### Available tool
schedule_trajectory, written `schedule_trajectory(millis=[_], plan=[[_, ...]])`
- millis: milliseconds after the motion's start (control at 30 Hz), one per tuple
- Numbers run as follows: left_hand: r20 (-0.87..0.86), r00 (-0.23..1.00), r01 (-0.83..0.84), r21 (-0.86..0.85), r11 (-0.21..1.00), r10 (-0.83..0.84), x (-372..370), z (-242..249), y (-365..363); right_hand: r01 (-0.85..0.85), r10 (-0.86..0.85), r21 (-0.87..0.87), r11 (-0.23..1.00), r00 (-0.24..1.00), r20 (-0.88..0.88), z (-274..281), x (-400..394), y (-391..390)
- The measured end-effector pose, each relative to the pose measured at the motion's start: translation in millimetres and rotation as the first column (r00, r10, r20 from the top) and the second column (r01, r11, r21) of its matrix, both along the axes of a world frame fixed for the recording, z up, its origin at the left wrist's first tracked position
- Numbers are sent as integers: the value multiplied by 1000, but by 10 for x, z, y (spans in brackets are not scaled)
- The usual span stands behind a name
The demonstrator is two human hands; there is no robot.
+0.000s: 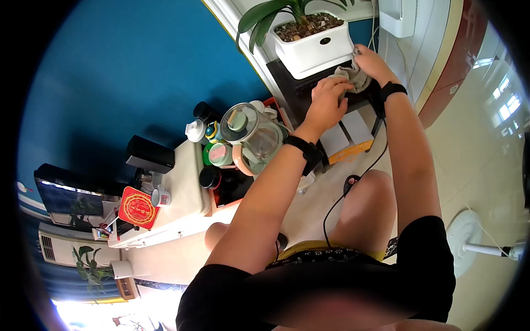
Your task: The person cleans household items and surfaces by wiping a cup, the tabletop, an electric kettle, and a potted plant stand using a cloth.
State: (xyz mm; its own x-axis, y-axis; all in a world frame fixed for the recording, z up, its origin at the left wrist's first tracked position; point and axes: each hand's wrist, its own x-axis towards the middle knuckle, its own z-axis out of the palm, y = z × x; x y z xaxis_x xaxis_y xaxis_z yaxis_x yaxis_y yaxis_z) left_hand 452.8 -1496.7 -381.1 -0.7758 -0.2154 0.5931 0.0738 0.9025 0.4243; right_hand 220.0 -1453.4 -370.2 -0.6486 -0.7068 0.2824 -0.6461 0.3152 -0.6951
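A crumpled grey cloth lies against the front right of a dark stand, just below a white rectangular planter. My right hand is closed on the cloth's right side, by the planter's corner. At the cloth's left end, my left hand has bent fingers on the fabric, its thumb lower and apart. Part of the cloth is hidden under both hands. The planter stands upright and holds a green-leaved plant in brown pebbles.
To the left, a glass jug, several cups and bottles crowd an orange-edged tray. A cabinet bears a red box and a speaker. A black cable hangs near my knees. A white fan base stands right.
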Motion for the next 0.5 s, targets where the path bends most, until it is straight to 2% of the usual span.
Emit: schedule_trajectory(millis=[67,200,300,333,400,467,500], plan=[[-4,1000,1,-2,1000,-1,-7,-3,-6,-46,45,46,998,998,31,51,-79,73],[-7,1000,16,-9,1000,-16,-28,-40,-34,-89,81,-59,994,989,-122,-71,8,313],[-79,996,29,-8,1000,-29,-50,-72,-41,93,-88,10,996,969,-230,-72,308,490],[-84,996,28,-1,1000,-28,-38,-59,-19,93,-86,17,996,968,-235,-63,482,514],[9,990,-144,25,989,144,-20,-13,43,296,-207,199,934,905,-372,-32,822,546],[-56,978,-199,25,980,200,-59,-55,68,321,-205,231,918,886,-417,-4,1194,548],[-7,962,-271,8,962,271,-70,-54,70,350,-224,211,913,861,-457,-57,1345,551]])
